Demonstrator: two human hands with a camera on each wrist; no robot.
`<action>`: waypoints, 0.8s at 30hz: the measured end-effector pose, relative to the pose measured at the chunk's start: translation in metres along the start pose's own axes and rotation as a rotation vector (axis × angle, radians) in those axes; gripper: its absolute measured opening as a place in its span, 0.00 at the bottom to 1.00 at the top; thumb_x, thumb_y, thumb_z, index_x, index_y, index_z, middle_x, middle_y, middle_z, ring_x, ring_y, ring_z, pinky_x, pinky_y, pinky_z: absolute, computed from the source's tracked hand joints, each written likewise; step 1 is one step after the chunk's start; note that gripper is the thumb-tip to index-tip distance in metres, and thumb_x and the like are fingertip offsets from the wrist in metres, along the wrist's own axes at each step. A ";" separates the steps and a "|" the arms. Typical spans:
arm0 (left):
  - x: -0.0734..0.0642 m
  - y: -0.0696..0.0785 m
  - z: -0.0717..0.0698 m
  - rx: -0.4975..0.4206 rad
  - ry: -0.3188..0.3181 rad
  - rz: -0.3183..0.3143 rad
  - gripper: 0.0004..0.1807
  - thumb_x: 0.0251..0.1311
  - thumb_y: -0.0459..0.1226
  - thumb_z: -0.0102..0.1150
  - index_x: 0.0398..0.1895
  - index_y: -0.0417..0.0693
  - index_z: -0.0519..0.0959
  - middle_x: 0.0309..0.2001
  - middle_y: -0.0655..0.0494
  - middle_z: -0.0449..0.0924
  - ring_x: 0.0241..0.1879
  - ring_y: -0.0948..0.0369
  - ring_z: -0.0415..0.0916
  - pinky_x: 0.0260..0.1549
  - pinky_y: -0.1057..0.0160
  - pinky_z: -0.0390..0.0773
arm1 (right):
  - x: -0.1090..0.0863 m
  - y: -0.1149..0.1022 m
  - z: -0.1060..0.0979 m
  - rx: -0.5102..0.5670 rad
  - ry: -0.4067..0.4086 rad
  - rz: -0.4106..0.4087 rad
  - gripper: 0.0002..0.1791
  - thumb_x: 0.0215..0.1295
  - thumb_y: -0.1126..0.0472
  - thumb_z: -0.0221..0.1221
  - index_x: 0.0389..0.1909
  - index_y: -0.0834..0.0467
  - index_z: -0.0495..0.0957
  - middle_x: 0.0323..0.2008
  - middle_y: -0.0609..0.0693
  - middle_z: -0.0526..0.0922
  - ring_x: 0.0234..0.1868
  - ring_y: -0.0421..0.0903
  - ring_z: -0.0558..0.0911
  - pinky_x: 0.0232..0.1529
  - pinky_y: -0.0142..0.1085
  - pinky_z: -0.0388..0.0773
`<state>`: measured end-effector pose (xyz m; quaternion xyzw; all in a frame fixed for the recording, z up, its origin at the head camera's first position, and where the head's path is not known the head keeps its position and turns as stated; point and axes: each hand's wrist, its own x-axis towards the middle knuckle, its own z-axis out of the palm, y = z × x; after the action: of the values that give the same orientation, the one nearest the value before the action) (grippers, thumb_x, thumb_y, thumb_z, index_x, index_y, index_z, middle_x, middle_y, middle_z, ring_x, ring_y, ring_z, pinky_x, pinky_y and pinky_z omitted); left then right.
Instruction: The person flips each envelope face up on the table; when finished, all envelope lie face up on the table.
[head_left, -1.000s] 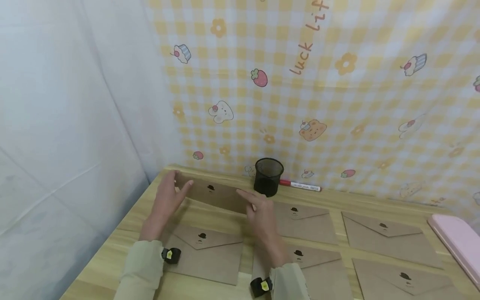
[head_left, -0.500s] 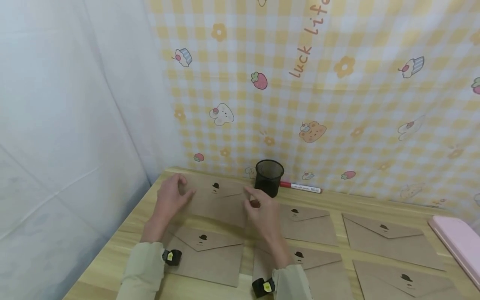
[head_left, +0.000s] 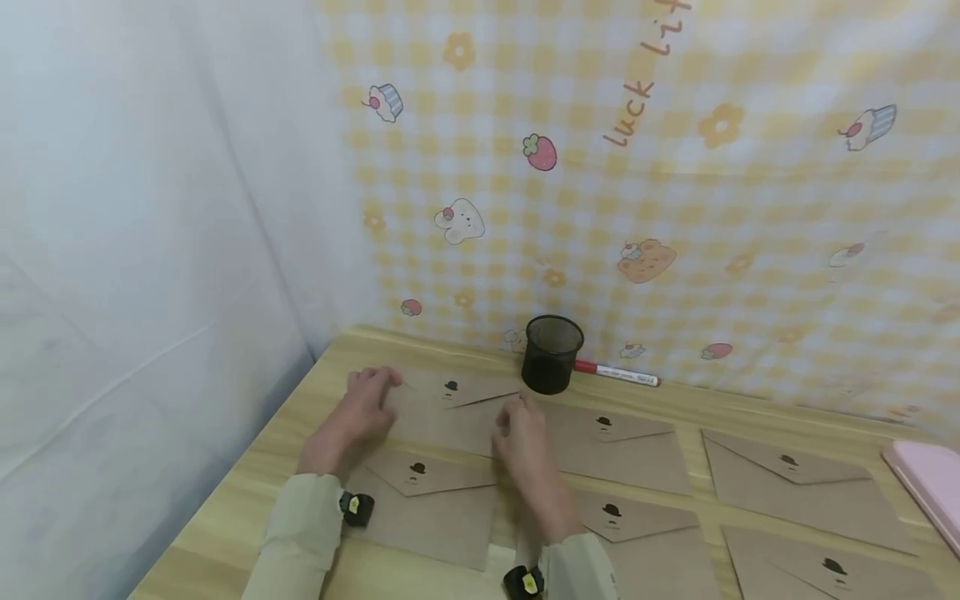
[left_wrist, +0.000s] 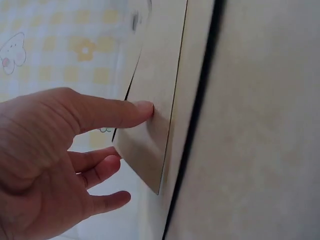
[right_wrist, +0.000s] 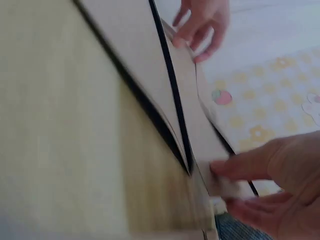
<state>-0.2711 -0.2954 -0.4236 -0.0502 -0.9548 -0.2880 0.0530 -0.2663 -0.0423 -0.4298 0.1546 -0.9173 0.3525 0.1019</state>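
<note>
A brown paper envelope [head_left: 450,425] with a small hat print lies low over the back left of the table, flap side up. My left hand [head_left: 365,408] pinches its left end. In the left wrist view the thumb [left_wrist: 142,110] presses on the envelope's face, with the other fingers at its edge and behind. My right hand [head_left: 525,442] holds the opposite end, thumb on the face and fingers beneath, slightly blurred in the right wrist view. Just in front, below the left forearm, is another brown envelope [head_left: 442,521].
Several similar envelopes lie in rows to the right, including a back middle one [head_left: 622,458] and a back right one [head_left: 802,496]. Behind them stand a black mesh pen cup [head_left: 549,367] and a red-capped marker [head_left: 618,373]. A pink case [head_left: 930,479] sits far right.
The envelope, tilted up on edge a second ago, has been lowered nearly flat toward the table, and both hands came down with it. The head view has shifted slightly.
</note>
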 end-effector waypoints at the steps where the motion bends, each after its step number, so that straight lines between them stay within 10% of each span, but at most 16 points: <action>1: 0.000 0.002 0.001 -0.005 0.000 0.001 0.21 0.45 0.23 0.59 0.46 0.37 0.71 0.53 0.33 0.65 0.51 0.43 0.55 0.49 0.45 0.64 | -0.001 -0.001 -0.001 -0.019 0.001 0.001 0.06 0.48 0.74 0.64 0.23 0.63 0.78 0.55 0.71 0.69 0.56 0.65 0.71 0.46 0.47 0.76; 12: 0.003 0.012 0.007 0.072 -0.008 -0.020 0.16 0.45 0.26 0.61 0.40 0.34 0.76 0.46 0.36 0.71 0.47 0.43 0.59 0.45 0.46 0.67 | -0.010 0.003 -0.005 -0.150 -0.126 0.025 0.08 0.50 0.72 0.65 0.33 0.65 0.82 0.59 0.70 0.66 0.56 0.70 0.68 0.53 0.56 0.68; 24: 0.009 0.021 0.021 0.171 -0.102 -0.092 0.16 0.50 0.32 0.61 0.46 0.41 0.78 0.47 0.37 0.72 0.51 0.39 0.59 0.41 0.35 0.66 | -0.017 0.013 -0.010 -0.251 -0.114 0.012 0.03 0.54 0.68 0.63 0.29 0.60 0.85 0.38 0.54 0.74 0.42 0.56 0.71 0.43 0.51 0.69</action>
<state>-0.2788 -0.2654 -0.4281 -0.0164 -0.9787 -0.2046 -0.0047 -0.2546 -0.0227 -0.4360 0.1547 -0.9595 0.2260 0.0661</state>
